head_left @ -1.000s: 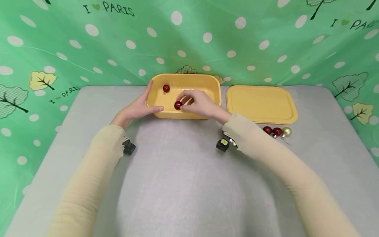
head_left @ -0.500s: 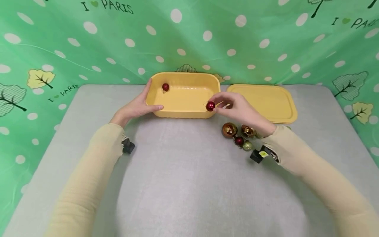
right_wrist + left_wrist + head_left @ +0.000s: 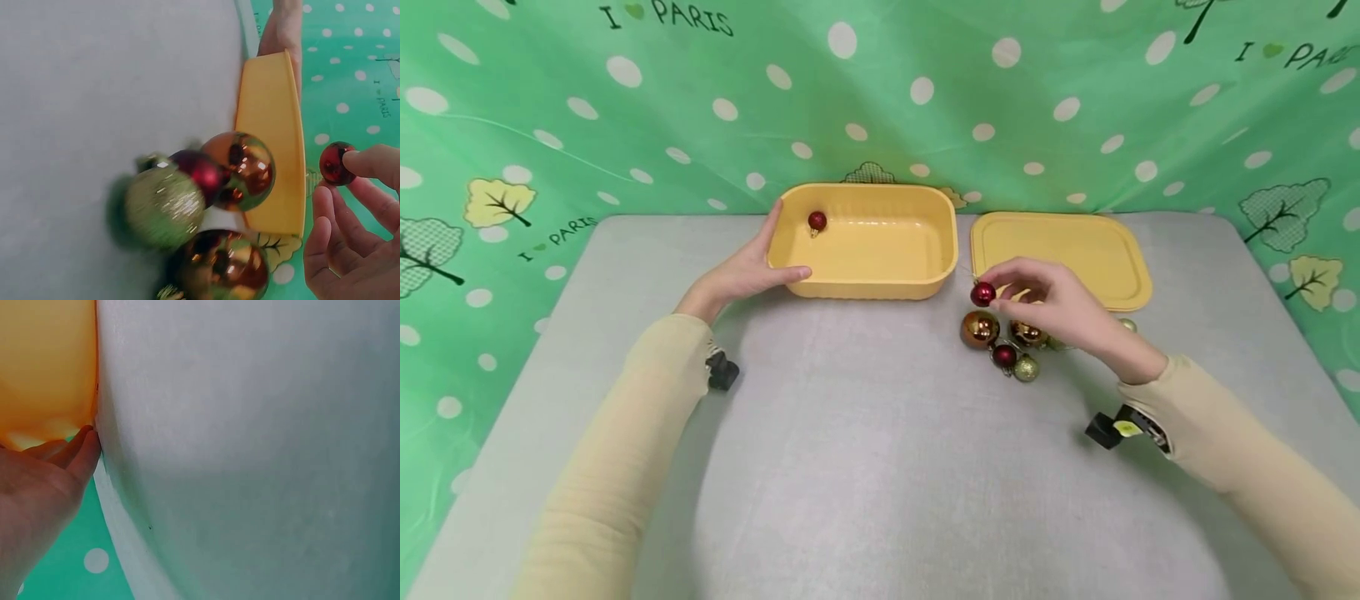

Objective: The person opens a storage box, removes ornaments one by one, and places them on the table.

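A yellow plastic box stands at the back of the table, with one dark red Christmas ornament in its far left corner. My left hand grips the box's left end, thumb over the near rim and fingers along the side wall. In the left wrist view, those fingertips touch the box's orange-looking wall. My right hand pinches a shiny red Christmas ornament by thumb and fingertips, right of the box. In the right wrist view the pinched ornament is apart from the others.
Near the right hand lie two copper ornaments, a dark red one and a glittery gold one, with others partly covered by the hand. Behind them lies a flat yellow lid. A green patterned cloth hangs behind the table.
My right hand has moved out of the box to the right, taking the red ornament with it. This uncovers the copper, red and gold ornaments. The left hand keeps its place on the box.
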Demonstrator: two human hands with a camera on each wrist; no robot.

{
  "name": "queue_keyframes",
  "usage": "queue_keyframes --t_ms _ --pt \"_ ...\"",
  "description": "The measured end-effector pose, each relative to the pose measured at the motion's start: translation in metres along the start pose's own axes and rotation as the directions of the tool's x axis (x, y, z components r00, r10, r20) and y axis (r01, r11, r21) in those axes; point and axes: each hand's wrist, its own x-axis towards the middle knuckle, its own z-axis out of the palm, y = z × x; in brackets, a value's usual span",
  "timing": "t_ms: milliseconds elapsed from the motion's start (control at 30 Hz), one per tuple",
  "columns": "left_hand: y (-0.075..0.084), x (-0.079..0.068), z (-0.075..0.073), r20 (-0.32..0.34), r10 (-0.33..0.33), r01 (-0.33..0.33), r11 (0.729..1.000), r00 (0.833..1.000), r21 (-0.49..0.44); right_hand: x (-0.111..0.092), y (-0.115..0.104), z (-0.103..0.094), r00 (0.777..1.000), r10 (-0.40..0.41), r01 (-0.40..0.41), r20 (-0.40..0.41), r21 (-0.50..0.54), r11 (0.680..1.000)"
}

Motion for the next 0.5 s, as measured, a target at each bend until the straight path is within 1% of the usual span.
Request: queue_keyframes --t_ms 267,500 --pt "0.001 -0.001 0.001 0.004 0.01 -0.01 1.0 1.0 0.011 -0.034 0.011 -0.011 1.0 0.006 -0.007 -0.018 -0.02 1.0" --pt "-0.001 0.001 0.0 0.003 -0.004 0.004 1.0 1.0 0.011 -0.056 0.023 -0.015 1.0 -0.003 0.002 -0.02 -0.044 0.999"
